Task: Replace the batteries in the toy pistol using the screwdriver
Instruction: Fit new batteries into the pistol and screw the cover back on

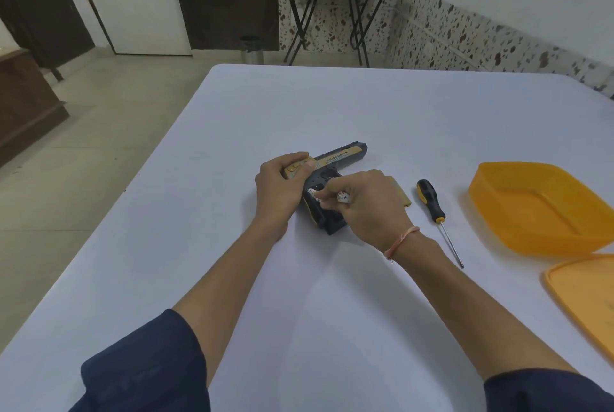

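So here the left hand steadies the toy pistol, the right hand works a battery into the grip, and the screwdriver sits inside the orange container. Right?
Not quite. The head view shows the screwdriver lying on the table, between the right hand and the orange container, not inside it. The left hand does steady the toy pistol, and the right hand holds a battery at the grip.

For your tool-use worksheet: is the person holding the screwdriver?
No, the screwdriver lies alone on the table, right of both hands.

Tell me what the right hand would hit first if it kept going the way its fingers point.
Probably the toy pistol: the right hand points left into its grip, with the left hand just beyond.
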